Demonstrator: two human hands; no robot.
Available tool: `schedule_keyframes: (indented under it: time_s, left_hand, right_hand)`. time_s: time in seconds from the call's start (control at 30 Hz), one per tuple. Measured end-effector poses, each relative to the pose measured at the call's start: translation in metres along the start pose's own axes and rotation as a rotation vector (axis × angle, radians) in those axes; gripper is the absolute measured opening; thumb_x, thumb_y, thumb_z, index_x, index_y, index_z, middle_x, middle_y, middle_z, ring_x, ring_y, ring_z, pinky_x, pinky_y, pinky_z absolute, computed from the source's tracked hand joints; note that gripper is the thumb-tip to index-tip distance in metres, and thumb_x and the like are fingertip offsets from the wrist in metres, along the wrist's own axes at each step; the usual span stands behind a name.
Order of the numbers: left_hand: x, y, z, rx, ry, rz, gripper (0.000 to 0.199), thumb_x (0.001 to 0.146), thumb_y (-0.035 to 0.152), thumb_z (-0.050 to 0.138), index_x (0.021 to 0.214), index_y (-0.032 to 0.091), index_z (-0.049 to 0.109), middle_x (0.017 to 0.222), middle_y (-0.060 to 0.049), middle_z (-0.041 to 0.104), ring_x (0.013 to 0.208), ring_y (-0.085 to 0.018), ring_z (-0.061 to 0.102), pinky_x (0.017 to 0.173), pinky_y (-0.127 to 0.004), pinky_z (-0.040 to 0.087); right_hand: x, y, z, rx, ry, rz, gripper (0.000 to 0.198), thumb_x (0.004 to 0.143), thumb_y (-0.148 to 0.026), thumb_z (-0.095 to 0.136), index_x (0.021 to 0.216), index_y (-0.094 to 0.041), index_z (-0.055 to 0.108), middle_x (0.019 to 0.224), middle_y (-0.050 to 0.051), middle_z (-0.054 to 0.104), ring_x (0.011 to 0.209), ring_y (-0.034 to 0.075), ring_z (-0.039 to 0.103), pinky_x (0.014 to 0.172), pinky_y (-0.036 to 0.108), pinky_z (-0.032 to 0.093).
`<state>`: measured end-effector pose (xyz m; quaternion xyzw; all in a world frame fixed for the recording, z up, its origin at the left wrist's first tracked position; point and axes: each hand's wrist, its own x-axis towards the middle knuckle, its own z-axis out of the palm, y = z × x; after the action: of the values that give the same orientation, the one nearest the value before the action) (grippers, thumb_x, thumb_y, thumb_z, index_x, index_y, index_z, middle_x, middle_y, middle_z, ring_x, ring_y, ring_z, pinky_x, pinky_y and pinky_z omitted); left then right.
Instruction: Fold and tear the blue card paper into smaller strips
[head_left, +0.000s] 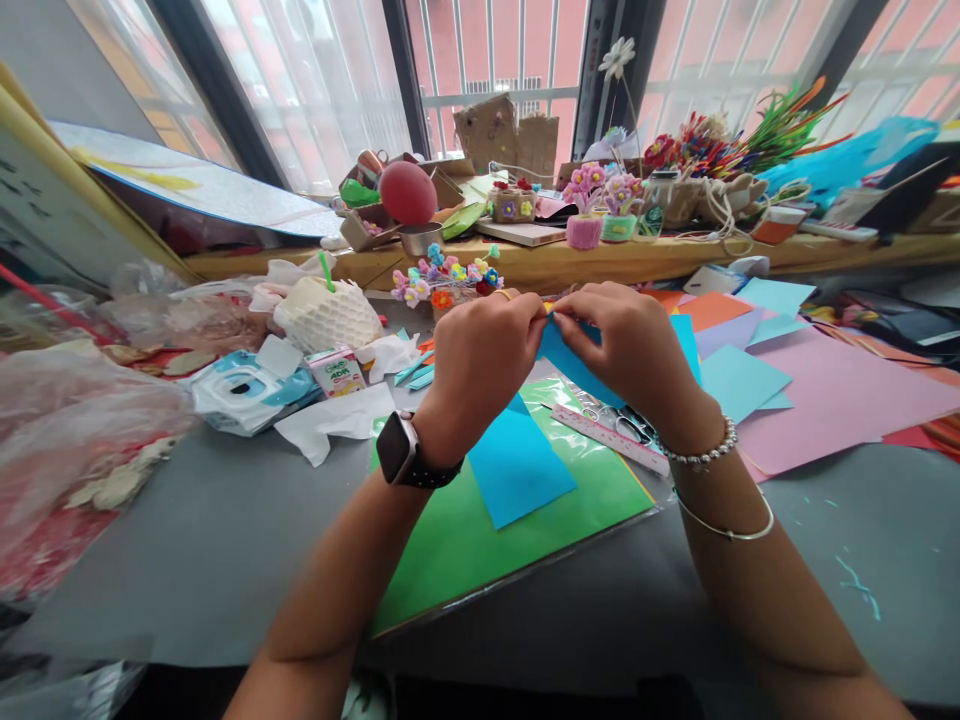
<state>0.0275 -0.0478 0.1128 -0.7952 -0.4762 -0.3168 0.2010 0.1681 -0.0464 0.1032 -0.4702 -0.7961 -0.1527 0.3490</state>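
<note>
My left hand (484,365), with a watch on the wrist, is closed in a pinch at the upper edge of a blue sheet of paper (571,362). Right beside it, my right hand (626,345) pinches the same edge, so the fingertips of both hands almost meet. The sheet hangs below and behind my right hand, partly hidden by it. Under my hands, a second blue piece of paper (519,465) lies on a green sheet (450,560) in a clear sleeve. A pinkish ruler (609,436) and scissors (636,428) lie beneath my right hand.
Coloured paper sheets (847,395) spread over the right of the grey table (225,530). At left are a wipes pack (251,392), a small carton (337,373), tissue (337,420) and plastic bags (82,430). Crafted flowers (450,275) and a cluttered ledge (300,266) stand behind.
</note>
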Motion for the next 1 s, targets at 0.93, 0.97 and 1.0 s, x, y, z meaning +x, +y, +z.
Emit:
schedule_keyframes:
  time_s: [0.93,0.97,1.0]
  left_hand:
    - [0.0002,0.0002,0.0011,-0.057,0.016,0.015,0.022,0.079,0.025,0.041,0.07,0.019,0.061,0.07,-0.001,0.065,0.062,-0.013,0.056,0.052,-0.024,0.034]
    - [0.0001,0.0002,0.0013,-0.057,0.018,0.017,0.022,0.079,0.025,0.041,0.07,0.019,0.061,0.07,-0.001,0.065,0.062,-0.013,0.056,0.052,-0.024,0.033]
    - [0.0001,0.0002,0.0014,-0.056,0.018,0.019,0.022,0.079,0.025,0.041,0.07,0.019,0.061,0.07,-0.001,0.065,0.062,-0.013,0.056,0.052,-0.024,0.033]
  right_hand:
    - [-0.0002,-0.0024,-0.0036,0.034,0.003,0.015,0.023,0.081,-0.022,0.041,0.082,-0.015,0.063,0.076,0.006,0.063,0.075,0.018,0.055,0.065,0.029,0.037]
    - [-0.0002,-0.0026,-0.0038,0.036,0.002,0.017,0.023,0.081,-0.022,0.041,0.082,-0.015,0.063,0.076,0.006,0.063,0.075,0.018,0.054,0.065,0.029,0.037]
    - [-0.0003,-0.0027,-0.004,0.038,0.001,0.02,0.023,0.081,-0.022,0.041,0.082,-0.015,0.063,0.077,0.006,0.063,0.075,0.018,0.054,0.065,0.029,0.037]
